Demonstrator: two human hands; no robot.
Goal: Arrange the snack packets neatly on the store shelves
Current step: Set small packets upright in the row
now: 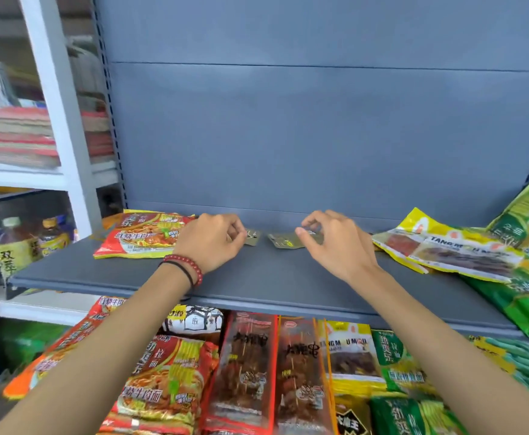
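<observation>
Pinching left sachet [253, 238], left fingers [236, 234]; right fingers [306, 239] pinch right sachet [283, 241]; grey shelf [272, 277].

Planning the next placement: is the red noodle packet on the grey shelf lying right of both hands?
No, the red noodle packet lies at the left end of the shelf, just left of the left hand.

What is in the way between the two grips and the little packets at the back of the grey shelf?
Nothing visible. The left grip pinches the left little packet, and the right grip pinches the right little packet.
</observation>
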